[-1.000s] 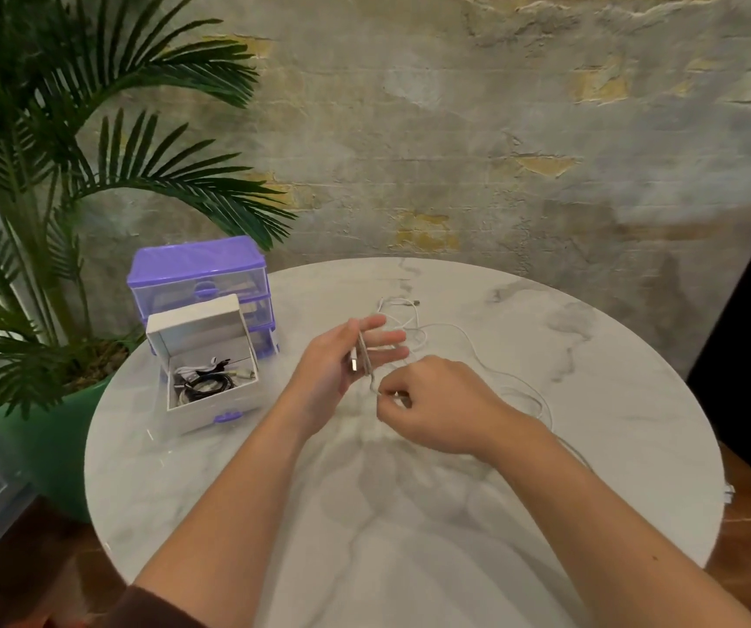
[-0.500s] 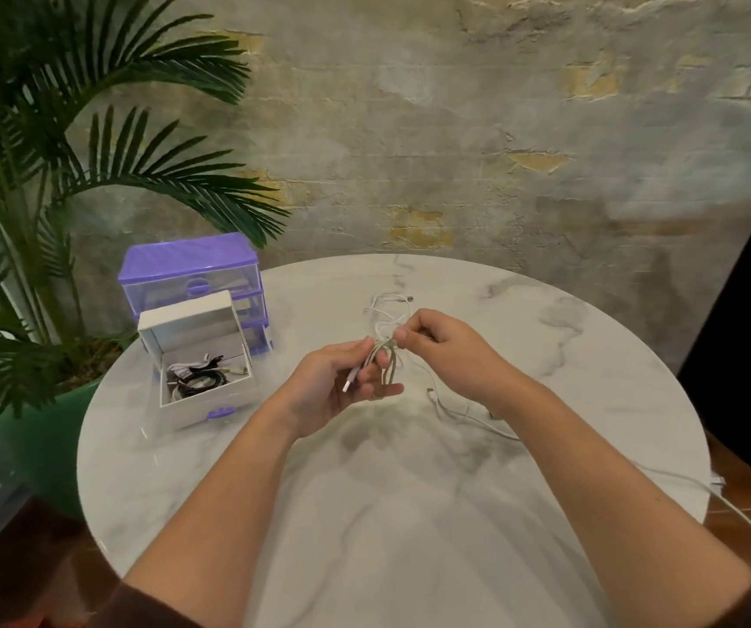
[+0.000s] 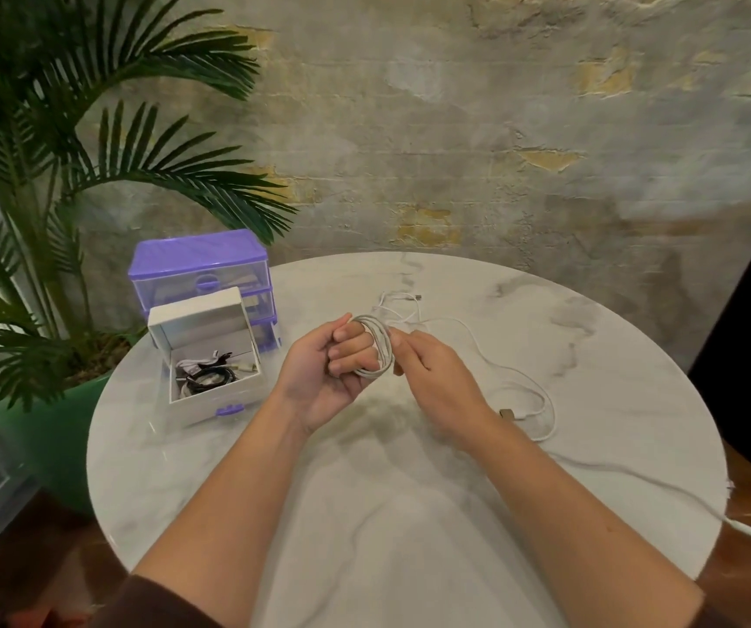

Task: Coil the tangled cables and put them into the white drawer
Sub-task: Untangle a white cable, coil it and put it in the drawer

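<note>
Your left hand point(image 3: 319, 373) grips the white cable point(image 3: 378, 344) looped around its fingers above the counter point(image 3: 591, 355); your right hand point(image 3: 428, 378) seems to pinch the strand. Keep wraps even, feed the slack steadily, then aim for the white drawer point(image 3: 210, 355).

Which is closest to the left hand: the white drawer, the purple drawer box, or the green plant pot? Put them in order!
From the left hand, in the head view:
1. White drawer, just to its left on the table.
2. Purple drawer box, behind the white drawer.
3. Green plant pot, farthest left, off the table.
</note>
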The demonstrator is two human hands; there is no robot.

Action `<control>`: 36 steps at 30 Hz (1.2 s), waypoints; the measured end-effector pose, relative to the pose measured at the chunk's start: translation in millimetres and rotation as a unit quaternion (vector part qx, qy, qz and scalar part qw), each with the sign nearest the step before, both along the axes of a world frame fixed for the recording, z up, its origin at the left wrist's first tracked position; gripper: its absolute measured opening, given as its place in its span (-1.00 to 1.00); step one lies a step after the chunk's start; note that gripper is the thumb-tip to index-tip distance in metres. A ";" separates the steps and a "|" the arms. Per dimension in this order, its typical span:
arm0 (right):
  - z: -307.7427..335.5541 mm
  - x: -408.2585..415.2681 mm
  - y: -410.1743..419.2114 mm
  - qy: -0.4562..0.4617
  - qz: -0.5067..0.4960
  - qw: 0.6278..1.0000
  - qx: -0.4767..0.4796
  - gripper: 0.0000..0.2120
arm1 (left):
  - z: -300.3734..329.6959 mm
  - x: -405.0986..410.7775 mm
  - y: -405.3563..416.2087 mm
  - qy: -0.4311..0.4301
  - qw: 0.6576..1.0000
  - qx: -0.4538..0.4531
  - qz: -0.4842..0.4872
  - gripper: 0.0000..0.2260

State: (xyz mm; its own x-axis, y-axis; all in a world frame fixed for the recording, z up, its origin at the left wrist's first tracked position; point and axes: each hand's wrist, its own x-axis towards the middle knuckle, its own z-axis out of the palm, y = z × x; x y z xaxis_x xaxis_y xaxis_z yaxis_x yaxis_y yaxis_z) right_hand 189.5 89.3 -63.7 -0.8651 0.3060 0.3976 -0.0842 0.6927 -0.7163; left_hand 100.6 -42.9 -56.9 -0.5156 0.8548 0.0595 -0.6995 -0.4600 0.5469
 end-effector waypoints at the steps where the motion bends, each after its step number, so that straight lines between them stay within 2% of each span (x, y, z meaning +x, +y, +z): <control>1: -0.4 0.6 -1.2 0.004 0.003 1.000 -0.031 -0.61 | 0.9 0.5 0.2 -0.007 1.000 0.008 -0.006 -0.68; 3: -0.9 1.8 -3.0 0.020 0.029 0.991 -0.128 -0.56 | 3.9 2.1 0.9 -0.006 1.000 0.016 -0.010 -0.68; 5: -1.9 2.5 -3.5 0.022 0.044 0.984 -0.172 -0.54 | 6.1 3.3 1.8 0.012 1.000 0.004 0.000 -0.69; 11: -4.6 0.0 -5.3 0.021 0.015 0.997 -0.070 -0.68 | 5.4 4.5 0.4 0.021 0.999 -0.036 0.012 -0.67; 14: -1.6 1.8 -6.9 -0.015 0.021 0.997 -0.068 -0.70 | 5.7 4.9 -0.5 0.058 0.996 -0.070 0.007 -0.70; 16: 2.0 4.0 -5.4 -0.051 0.045 0.991 -0.117 -0.70 | 5.7 4.2 -1.8 0.077 0.994 -0.083 0.006 -0.70; 18: 5.0 7.1 -1.6 -0.085 0.093 0.961 -0.246 -0.72 | 5.1 2.3 -3.6 0.091 0.992 -0.084 -0.006 -0.71; 20: 7.8 9.2 3.8 -0.102 0.148 0.911 -0.372 -0.77 | 4.5 0.3 -4.8 0.105 0.991 -0.085 -0.024 -0.72; 23: 8.6 8.2 8.8 -0.124 0.205 0.860 -0.450 -0.74 | 3.0 -1.7 -6.0 0.126 0.987 -0.092 -0.033 -0.74; 26: 7.1 6.5 9.2 -0.122 0.200 0.873 -0.428 -0.62 | 1.4 -2.1 -6.5 0.136 0.985 -0.099 -0.034 -0.73; 29: 6.7 9.9 9.3 -0.111 0.196 0.902 -0.368 -0.66 | 0.0 -2.8 -6.7 0.142 0.984 -0.103 -0.036 -0.72; 33: 7.8 10.9 5.3 -0.111 0.203 0.923 -0.309 -0.69 | 1.1 -3.5 -5.6 0.089 0.992 -0.079 -0.046 -0.68; 36: 7.5 9.1 0.9 -0.114 0.185 0.941 -0.260 -0.68 | 2.4 -3.2 -5.2 0.092 0.987 -0.127 -0.019 -0.63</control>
